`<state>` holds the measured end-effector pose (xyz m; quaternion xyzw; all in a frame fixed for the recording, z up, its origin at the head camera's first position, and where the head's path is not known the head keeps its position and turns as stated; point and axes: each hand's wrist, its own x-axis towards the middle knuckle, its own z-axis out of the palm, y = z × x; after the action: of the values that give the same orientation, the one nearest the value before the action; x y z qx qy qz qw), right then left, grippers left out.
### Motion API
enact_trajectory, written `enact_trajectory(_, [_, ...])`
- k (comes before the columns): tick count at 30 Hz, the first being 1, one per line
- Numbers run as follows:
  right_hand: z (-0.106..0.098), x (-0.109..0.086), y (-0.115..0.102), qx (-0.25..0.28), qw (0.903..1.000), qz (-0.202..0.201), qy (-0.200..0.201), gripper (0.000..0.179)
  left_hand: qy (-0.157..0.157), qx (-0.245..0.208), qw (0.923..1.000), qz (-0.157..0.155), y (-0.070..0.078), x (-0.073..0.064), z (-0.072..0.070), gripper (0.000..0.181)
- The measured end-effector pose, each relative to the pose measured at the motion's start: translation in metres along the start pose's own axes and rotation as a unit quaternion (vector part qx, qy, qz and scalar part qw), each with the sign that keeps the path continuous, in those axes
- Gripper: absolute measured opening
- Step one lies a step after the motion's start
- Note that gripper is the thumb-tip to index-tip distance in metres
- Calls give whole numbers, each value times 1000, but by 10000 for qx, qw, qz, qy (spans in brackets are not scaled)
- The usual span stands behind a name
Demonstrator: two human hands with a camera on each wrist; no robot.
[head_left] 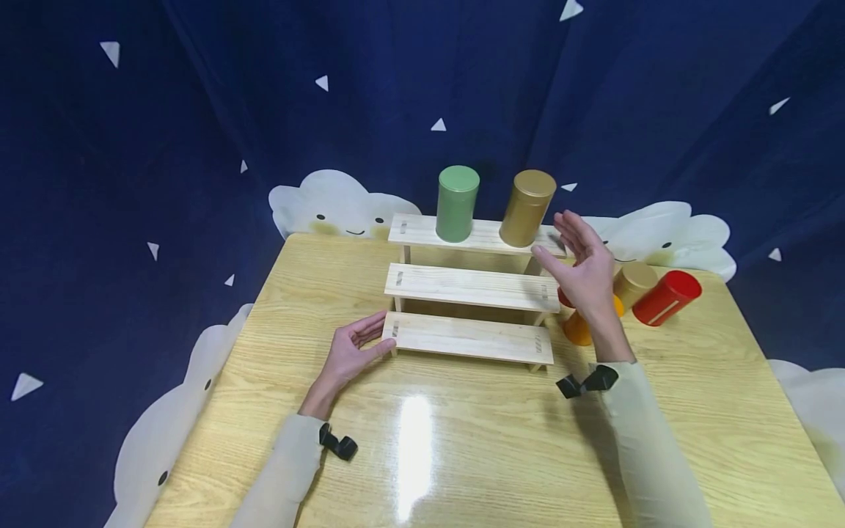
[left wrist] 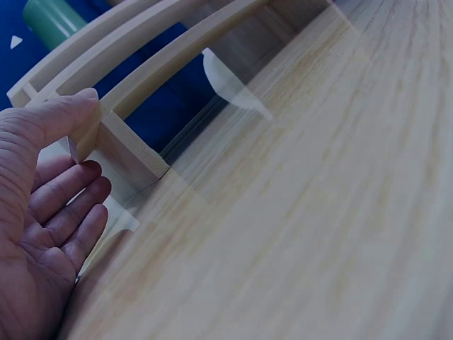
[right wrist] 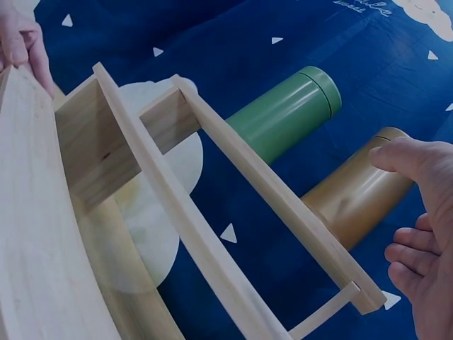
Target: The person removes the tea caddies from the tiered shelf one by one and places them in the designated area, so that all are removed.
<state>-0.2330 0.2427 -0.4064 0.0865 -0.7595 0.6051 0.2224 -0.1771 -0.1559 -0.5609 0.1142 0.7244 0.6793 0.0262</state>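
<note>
A three-tier wooden stand (head_left: pixel 472 286) is on the table, its tiers stepping up toward the back. My left hand (head_left: pixel 350 350) pinches the left end of the lowest tier, thumb on top and fingers by the edge, as the left wrist view shows. On the top tier a green canister (head_left: pixel 457 204) and a gold canister (head_left: pixel 528 208) stand upright, apart from each other. Beside the gold canister is my right hand (head_left: pixel 584 270), thumb and fingers spread, palm facing it; in the right wrist view the thumb (right wrist: pixel 400 156) overlaps that canister near its lid.
Right of the stand, another gold canister (head_left: pixel 636 282), a red canister (head_left: pixel 667 297) lying tilted, and an orange canister (head_left: pixel 578 330) sit on the table (head_left: pixel 502 440). Another red piece shows partly behind my right hand. A dark blue curtain (head_left: pixel 370 88) with white clouds hangs behind.
</note>
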Motion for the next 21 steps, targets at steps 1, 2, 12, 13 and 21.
enact_trajectory(1, [1,1,0,-23,10000,3,-10,72,0,8,10000,-13,0,0,0,58])
enact_trajectory(2, [1,2,-1,-67,10000,-14,-17,72,0,10,10000,-18,0,0,0,58])
enact_trajectory(12, [8,13,-4,-229,9996,-35,-174,75,-11,-58,10000,35,-2,0,-1,57])
enact_trajectory(13, [8,14,-4,-255,9995,-37,-182,75,-9,-62,10000,39,-2,0,-1,57])
enact_trajectory(21, [14,22,-5,-291,9994,-82,-170,74,-1,-54,10000,4,0,0,0,58])
